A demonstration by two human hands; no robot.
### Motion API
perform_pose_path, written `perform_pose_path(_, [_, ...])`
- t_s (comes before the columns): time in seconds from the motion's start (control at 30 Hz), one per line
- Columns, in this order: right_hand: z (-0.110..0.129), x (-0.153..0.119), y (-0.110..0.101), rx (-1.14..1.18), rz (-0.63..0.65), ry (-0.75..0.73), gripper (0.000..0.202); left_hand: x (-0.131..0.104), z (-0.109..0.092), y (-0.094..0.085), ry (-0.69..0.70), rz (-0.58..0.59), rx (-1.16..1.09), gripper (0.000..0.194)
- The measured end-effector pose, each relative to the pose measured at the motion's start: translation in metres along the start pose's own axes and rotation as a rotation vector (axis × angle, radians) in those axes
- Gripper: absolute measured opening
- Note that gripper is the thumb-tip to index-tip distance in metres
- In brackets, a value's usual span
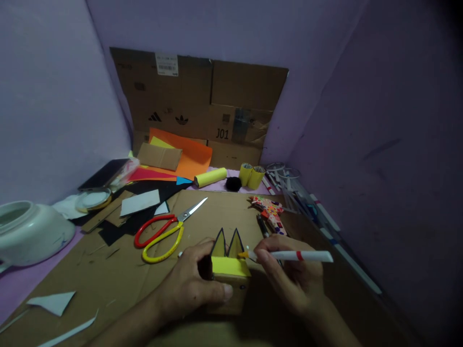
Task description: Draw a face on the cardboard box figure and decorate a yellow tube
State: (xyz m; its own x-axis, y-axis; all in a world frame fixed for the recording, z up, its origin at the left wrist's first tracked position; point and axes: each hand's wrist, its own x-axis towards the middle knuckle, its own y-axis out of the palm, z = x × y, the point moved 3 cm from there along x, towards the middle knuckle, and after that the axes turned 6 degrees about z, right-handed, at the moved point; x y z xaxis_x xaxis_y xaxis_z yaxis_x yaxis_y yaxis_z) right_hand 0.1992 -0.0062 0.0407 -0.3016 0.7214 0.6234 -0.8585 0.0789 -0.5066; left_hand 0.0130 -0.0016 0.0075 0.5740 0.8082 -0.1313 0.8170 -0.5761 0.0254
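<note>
My left hand (191,279) grips a small box (231,268) with a bright yellow top, its thumb pressed on the near side. Two pointed ears (236,243) with dark edges stand up from the back of the box. A white marker (304,256) with a red band and a yellow-orange tip is pinched in my right hand (296,279). Its tip meets, or nearly meets, the base of the right ear; I cannot tell which. Left of the box lie scissors (162,238) with one red and one yellow handle, blades apart.
Cardboard (119,284) covers the table. Orange paper (195,156), a yellow roll (210,177), a black pompom-like ball (233,183) and two yellow tubes (255,177) lie behind. A white bowl (36,231) stands left, a patterned pouch (269,210) right. Paper scraps (54,302) lie front left.
</note>
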Motion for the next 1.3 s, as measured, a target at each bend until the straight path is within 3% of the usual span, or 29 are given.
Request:
perform_pose_path(0.23, [-0.002,-0.001,-0.001,-0.017,-0.083,-0.058,0.014,0.001,0.001,0.001,0.013,0.006,0.000,0.044])
perform_pose_path(0.53, [0.001,0.001,0.001,0.030,0.015,-0.004,0.017,-0.001,-0.003,0.004,0.010,-0.015,-0.016,0.039])
perform_pose_path(0.73, [-0.003,-0.002,-0.003,0.019,-0.083,-0.023,0.014,-0.001,-0.004,0.004,0.006,0.013,-0.001,0.045])
perform_pose_path(1.03, [0.003,0.001,0.000,0.020,0.045,-0.008,0.018,0.000,0.000,0.001,-0.018,-0.011,0.050,0.041])
perform_pose_path(1.2, [0.001,-0.002,-0.004,0.011,-0.108,-0.027,0.015,0.000,-0.009,0.003,0.018,0.002,0.045,0.046])
perform_pose_path(1.3, [0.002,0.000,-0.002,-0.002,-0.057,-0.024,0.013,-0.001,-0.007,0.004,0.012,-0.003,0.055,0.044])
